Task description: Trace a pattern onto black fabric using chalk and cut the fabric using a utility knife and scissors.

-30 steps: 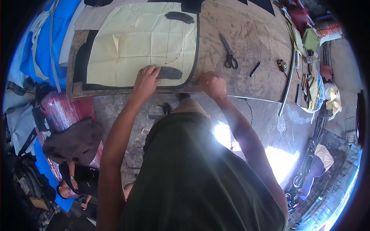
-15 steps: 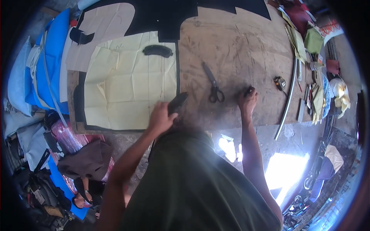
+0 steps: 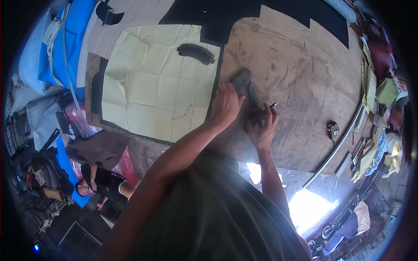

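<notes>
My left hand (image 3: 225,105) is closed on a dark grey block (image 3: 241,81), shaped like a brake pad, just right of the cream paper sheet (image 3: 148,82). A similar dark curved block (image 3: 196,53) lies on the sheet's upper right, which bears drawn lines and creases. Black material (image 3: 221,65) shows beneath the sheet along its edges. In my right hand (image 3: 262,132) a pen (image 3: 274,105) is gripped, its pale tip sticking out past the fingers. Those fingers are over the handles of dark scissors (image 3: 253,96); whether they grip the handles I cannot tell.
A tape measure (image 3: 333,129) and a long metal strip (image 3: 335,150) lie on the wooden table's (image 3: 300,74) right side. Black cut material (image 3: 287,11) spreads across the far edge. Blue bundles (image 3: 61,52) stand at left. Another person (image 3: 102,180) is at lower left.
The view has turned and shifted. My left hand has carried its block up and right, off the sheet's edge. My right hand has come left to the scissors, still with the pen.
</notes>
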Demonstrator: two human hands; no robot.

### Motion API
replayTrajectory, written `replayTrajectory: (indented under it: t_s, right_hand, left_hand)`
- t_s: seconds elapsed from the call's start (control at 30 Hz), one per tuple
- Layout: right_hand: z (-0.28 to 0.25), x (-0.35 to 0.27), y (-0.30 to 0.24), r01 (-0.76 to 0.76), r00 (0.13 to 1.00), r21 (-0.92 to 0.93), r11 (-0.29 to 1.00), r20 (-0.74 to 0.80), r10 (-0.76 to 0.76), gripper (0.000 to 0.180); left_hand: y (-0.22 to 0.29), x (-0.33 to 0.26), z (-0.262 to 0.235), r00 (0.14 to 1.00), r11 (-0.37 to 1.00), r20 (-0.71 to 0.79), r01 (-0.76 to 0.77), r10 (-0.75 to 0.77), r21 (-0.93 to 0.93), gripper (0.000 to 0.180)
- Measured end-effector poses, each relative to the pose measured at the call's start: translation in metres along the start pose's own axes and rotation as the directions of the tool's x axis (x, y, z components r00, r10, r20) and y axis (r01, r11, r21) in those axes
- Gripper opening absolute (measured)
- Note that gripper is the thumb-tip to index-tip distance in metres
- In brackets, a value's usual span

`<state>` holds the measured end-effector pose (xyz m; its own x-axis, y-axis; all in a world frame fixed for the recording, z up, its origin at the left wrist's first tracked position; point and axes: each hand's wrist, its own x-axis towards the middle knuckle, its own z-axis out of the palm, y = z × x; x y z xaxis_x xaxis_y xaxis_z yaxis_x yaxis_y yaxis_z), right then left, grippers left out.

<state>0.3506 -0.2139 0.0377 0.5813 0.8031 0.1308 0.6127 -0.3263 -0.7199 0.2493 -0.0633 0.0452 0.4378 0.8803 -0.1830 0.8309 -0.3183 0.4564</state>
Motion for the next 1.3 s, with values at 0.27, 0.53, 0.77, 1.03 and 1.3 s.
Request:
replayTrajectory:
  t_s: [0.27,0.53,0.77,1.03,1.3]
  right_hand:
    - [0.015,0.017,0.018,-0.218,0.962,-0.067,0.974,-0.184,0.202,0.067]
    - [-0.049,0.022,0.080,-0.324,0.891,0.077,0.943,-0.310,0.331,0.055]
    - [-0.193,-0.007,0.177,-0.610,0.488,0.002,0.793,-0.787,0.378,0.034]
    - [-0.232,-0.063,0.219,-0.864,0.498,-0.319,0.390,-0.657,0.566,0.093]
    - [-0.266,-0.107,0.278,-0.848,0.528,-0.401,0.347,-0.698,0.483,0.072]
  left_hand:
    - [-0.048,0.085,-0.051,0.958,0.912,0.061,-0.287,0.281,0.294,0.044]
    - [-0.145,0.172,-0.110,0.797,0.674,0.475,-0.585,0.373,0.452,0.066]
    - [-0.002,0.216,-0.067,0.803,0.714,0.238,-0.595,0.547,0.368,0.047]
    - [0.138,0.233,0.060,0.836,0.746,0.156,-0.542,0.526,0.388,0.033]
    - [-0.012,0.170,-0.044,0.762,0.849,-0.377,-0.442,0.526,0.290,0.057]
